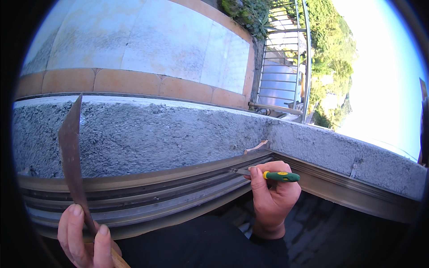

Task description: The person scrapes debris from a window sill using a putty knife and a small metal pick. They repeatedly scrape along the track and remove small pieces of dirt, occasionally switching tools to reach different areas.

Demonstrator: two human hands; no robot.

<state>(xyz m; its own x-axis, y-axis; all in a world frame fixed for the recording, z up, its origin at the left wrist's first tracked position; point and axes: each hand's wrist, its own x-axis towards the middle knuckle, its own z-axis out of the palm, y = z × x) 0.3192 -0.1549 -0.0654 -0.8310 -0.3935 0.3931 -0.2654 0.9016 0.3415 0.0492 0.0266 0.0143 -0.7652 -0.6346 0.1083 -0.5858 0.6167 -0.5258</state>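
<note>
My left hand [83, 234] holds a dark, worn metal blade [72, 147] near its base, with a wooden handle [119, 259] below the fingers. The blade points up across the window frame track to the rough cement sill. My right hand [274, 194] pinches the metal shaft of a screwdriver [282, 176] with a green and yellow handle. The shaft's end lies at a groove of the metal window track [187, 187], near a small screw or metal fitting [233, 170]; whether they touch I cannot tell.
A rough cement sill [161, 137] runs beyond the track, with a broken chip of material [256, 147] by the corner. The side frame [335, 187] meets the track at right. Outside are a tiled ledge [127, 82], a metal railing [304, 67] and plants [246, 16].
</note>
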